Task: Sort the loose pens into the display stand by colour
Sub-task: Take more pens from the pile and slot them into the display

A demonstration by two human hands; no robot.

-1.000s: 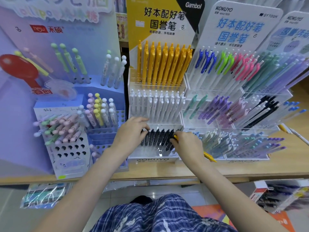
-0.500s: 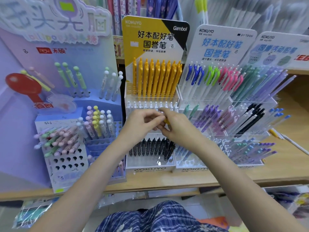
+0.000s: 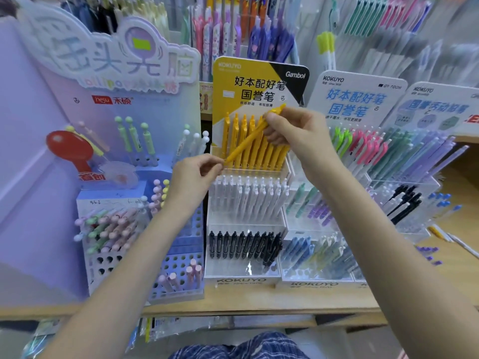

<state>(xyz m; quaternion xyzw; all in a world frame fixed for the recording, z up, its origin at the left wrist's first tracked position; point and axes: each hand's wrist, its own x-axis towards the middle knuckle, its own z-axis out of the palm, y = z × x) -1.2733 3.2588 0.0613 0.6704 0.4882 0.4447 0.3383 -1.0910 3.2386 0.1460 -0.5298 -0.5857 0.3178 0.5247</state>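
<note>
I hold a loose yellow pen [image 3: 248,141] slantwise in front of the top tier of the yellow-and-black display stand [image 3: 259,81]. My right hand [image 3: 295,130] grips its upper end near the clip. My left hand [image 3: 197,177] pinches its lower tip. Behind the pen stands the row of yellow pens [image 3: 233,143] in the top tier. Below it are a row of white pens [image 3: 246,195] and a row of black pens [image 3: 243,244] in the bottom tier.
A white stand [image 3: 357,97] to the right holds pink, green, purple, black and blue pens. A purple stand [image 3: 108,81] to the left holds pastel ball-topped pens. All stand on a wooden shelf [image 3: 259,304]. More pens hang on the wall behind.
My hands have risen from the black bottom tier to the yellow top tier, carrying the yellow pen. My left hand has joined the right on the pen. The camera tilted upward.
</note>
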